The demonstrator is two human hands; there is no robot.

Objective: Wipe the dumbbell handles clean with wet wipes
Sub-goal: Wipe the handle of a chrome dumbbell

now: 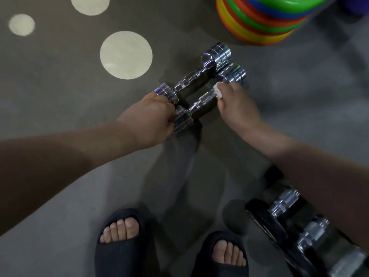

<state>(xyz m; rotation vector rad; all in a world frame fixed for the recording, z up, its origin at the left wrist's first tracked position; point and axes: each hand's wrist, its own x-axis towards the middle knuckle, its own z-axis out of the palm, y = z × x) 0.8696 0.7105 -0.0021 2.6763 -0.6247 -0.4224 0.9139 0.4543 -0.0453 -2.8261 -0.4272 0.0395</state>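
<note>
Head view: left hand [153, 116] is gripping near dumbbell [182, 121] by its end; right hand [237, 108] is pinching wet wipe [217, 92] against handle [204, 99]; second dumbbell [191, 78] lying alongside

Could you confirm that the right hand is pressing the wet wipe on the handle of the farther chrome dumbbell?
Not quite: the head view shows the right hand pressing the wet wipe on the handle of the nearer chrome dumbbell.
</note>
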